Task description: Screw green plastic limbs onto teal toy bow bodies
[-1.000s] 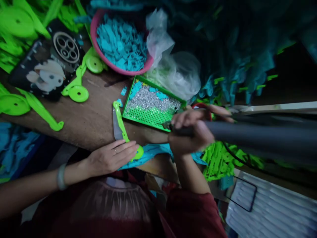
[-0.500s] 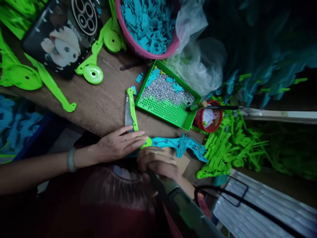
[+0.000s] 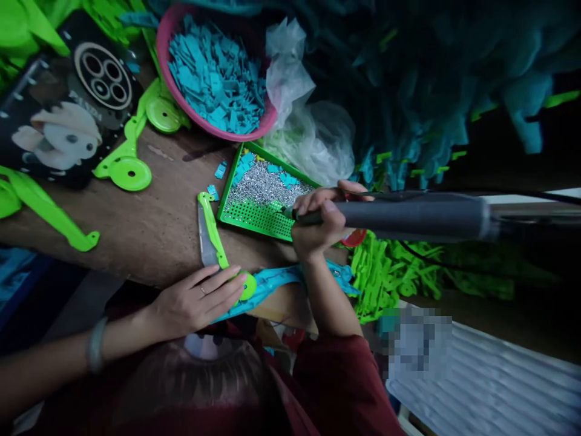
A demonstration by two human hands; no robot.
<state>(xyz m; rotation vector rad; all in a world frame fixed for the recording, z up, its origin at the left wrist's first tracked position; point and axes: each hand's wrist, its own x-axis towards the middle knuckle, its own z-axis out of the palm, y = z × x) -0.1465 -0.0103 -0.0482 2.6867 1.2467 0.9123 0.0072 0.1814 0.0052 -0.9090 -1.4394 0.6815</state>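
Note:
My left hand (image 3: 200,300) lies flat, fingers stretched out, on the round end of a green plastic folding-knife piece (image 3: 213,233) with a grey blade, at the near edge of the wooden table (image 3: 149,224). A teal plastic part (image 3: 272,281) lies under that end. My right hand (image 3: 318,221) is wrapped round a dark grey power screwdriver (image 3: 408,218), whose tip points left over the near rim of a green perforated tray (image 3: 254,212) holding a heap of small silver screws (image 3: 265,184) and a few teal bits.
A pink bowl (image 3: 181,109) of teal plastic pieces stands behind the tray, beside a crumpled clear bag (image 3: 308,133). Green disc-ended parts (image 3: 127,166) and a black printed box (image 3: 68,115) lie to the left. A red basket (image 3: 351,237) and heaped green parts (image 3: 399,272) sit at the right.
My right hand has come up from near my body with the screwdriver and now holds its tip at the screw tray. My left hand stays pressed on the green piece.

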